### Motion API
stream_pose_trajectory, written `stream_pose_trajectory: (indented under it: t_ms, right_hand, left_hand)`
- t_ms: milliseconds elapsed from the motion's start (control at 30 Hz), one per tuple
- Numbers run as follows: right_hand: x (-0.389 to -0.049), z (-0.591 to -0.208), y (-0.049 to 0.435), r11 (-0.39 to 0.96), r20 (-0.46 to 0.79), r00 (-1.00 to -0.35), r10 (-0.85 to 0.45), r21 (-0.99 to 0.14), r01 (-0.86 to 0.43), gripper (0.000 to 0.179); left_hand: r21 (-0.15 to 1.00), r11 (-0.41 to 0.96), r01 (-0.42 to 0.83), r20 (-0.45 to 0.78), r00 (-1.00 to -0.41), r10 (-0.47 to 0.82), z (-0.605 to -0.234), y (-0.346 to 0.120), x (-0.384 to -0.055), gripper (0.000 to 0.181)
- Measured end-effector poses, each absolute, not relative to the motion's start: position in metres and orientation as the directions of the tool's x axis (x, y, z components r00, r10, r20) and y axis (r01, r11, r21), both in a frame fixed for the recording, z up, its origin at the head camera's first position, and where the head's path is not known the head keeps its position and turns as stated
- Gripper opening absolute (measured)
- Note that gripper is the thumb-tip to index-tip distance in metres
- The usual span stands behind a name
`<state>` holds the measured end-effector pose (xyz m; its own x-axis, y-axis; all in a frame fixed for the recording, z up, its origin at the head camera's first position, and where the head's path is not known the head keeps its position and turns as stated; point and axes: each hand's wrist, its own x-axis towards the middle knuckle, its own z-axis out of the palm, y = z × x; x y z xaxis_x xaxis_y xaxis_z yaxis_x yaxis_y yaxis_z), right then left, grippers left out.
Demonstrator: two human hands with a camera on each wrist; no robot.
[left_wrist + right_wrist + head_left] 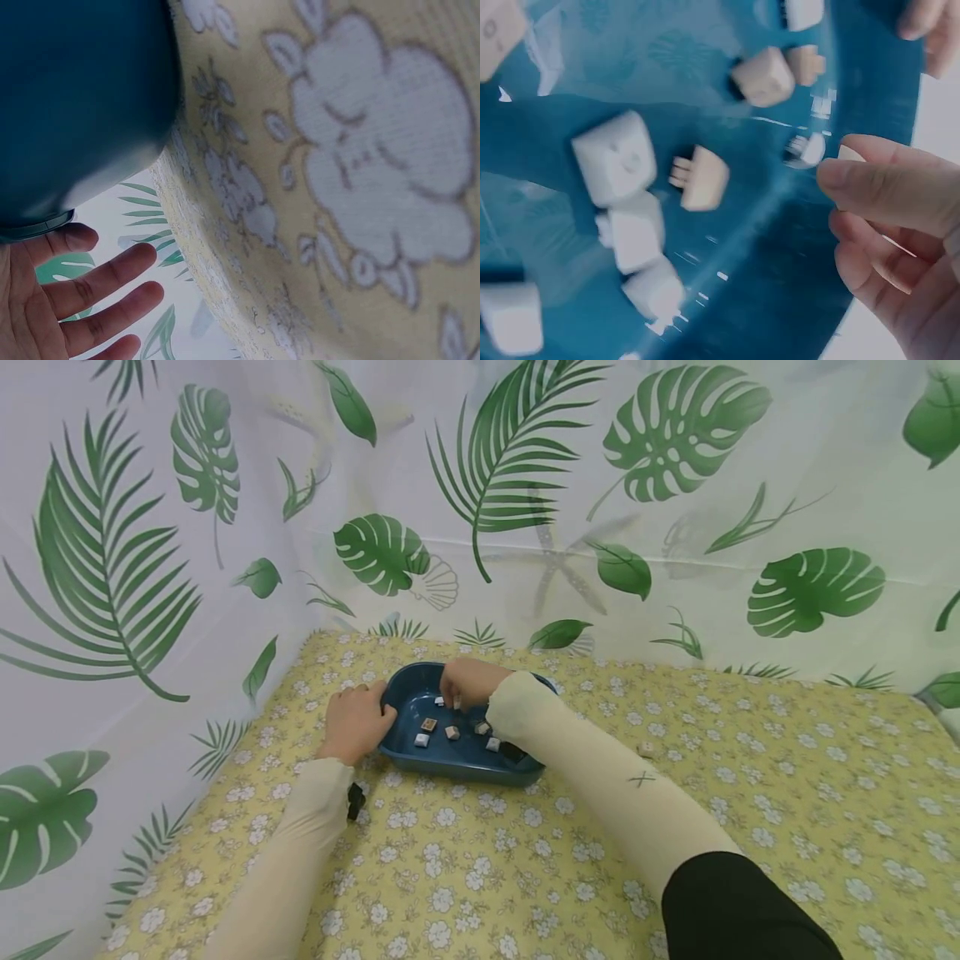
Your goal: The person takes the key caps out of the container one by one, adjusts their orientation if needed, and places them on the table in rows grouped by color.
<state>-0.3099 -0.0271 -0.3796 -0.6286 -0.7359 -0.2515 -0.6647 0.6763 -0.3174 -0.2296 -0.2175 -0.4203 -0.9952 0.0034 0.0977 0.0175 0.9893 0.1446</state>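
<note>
A blue plastic basin [450, 768] sits on the flowered cloth with several small keycaps [422, 740] scattered over its floor, white and beige. Some lie tipped, such as a beige keycap [705, 180] that shows its stem. My left hand [354, 718] holds the basin's left rim, thumb over the edge; its other fingers [105, 274] spread outside the wall in the left wrist view. Inside the basin, toward the far side, my right hand [472, 683] pinches a small cream keycap [850, 154] between thumb and index finger, which mostly cover it.
Yellow flowered cloth [480, 868] covers the table. A leaf-printed curtain [525, 602] rises close behind the basin, and another side [187, 635] stands at the left. One small pale piece [647, 748] lies on the cloth beyond my right forearm.
</note>
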Motion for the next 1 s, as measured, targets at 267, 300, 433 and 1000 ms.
stream_pose_trajectory:
  t_ms: [267,300,433,1000]
  right_hand:
    - [-0.300,-0.343,-0.006,0.656,-0.189,-0.628,-0.755,-0.254,-0.711,0.017]
    - [-0.299,-0.338,-0.002,0.653,-0.177,-0.629,-0.757,-0.246,-0.716,0.017]
    - [-0.292,-0.321,0.012,0.657,-0.124,-0.648,-0.751,-0.224,-0.720,0.015]
    - [-0.251,-0.288,0.090,0.619,0.112,-0.660,-0.743,-0.260,-0.741,0.018]
  left_hand:
    - [0.135,0.991,0.009,0.082,-0.997,-0.002,-0.420,-0.216,-0.229,0.044]
    - [0.133,0.991,0.007,0.083,-0.997,-0.004,-0.420,-0.216,-0.229,0.044]
    - [0.119,0.993,-0.002,0.088,-0.996,-0.012,-0.421,-0.215,-0.230,0.045]
    - [0.127,0.992,0.018,0.085,-0.996,0.007,-0.421,-0.216,-0.229,0.045]
